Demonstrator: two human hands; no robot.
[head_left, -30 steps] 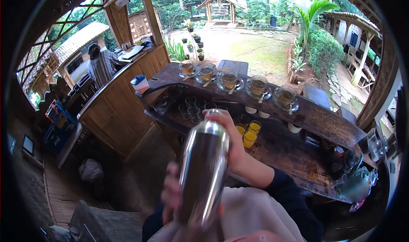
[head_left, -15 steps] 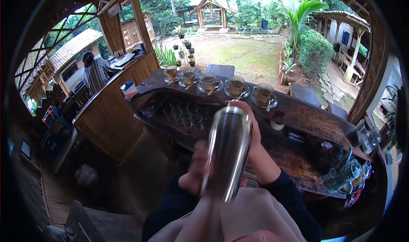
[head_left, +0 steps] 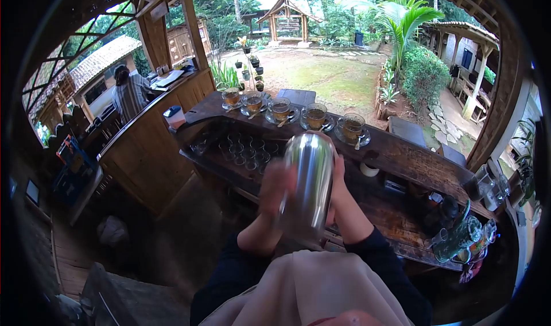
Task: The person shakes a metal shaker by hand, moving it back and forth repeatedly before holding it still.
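Observation:
A shiny metal cylinder (head_left: pixel 311 182), shaped like a flask or shaker, is held close before my chest, its rounded end uppermost and its lower part blurred. My right hand (head_left: pixel 338 168) wraps round its far and right side, with most of the fingers hidden behind it. Smeared by motion, my left hand (head_left: pixel 273 188) is at the cylinder's left side and its fingers do not show clearly. Just beyond, on the raised counter ledge, glass cups of amber drink (head_left: pixel 316 117) stand in a row on saucers with small spoons.
Empty glasses (head_left: pixel 248 154) stand in the recessed part of the wooden counter (head_left: pixel 416 162). A green glass jug (head_left: pixel 459 239) and other glassware are at the right end. A lidded container (head_left: pixel 174 117) sits at the left corner. Another person (head_left: pixel 130 93) works at the far-left desk.
The cylinder has swung more upright, its rounded end now turned towards me. My left hand has moved up along its side, and my right hand still holds it.

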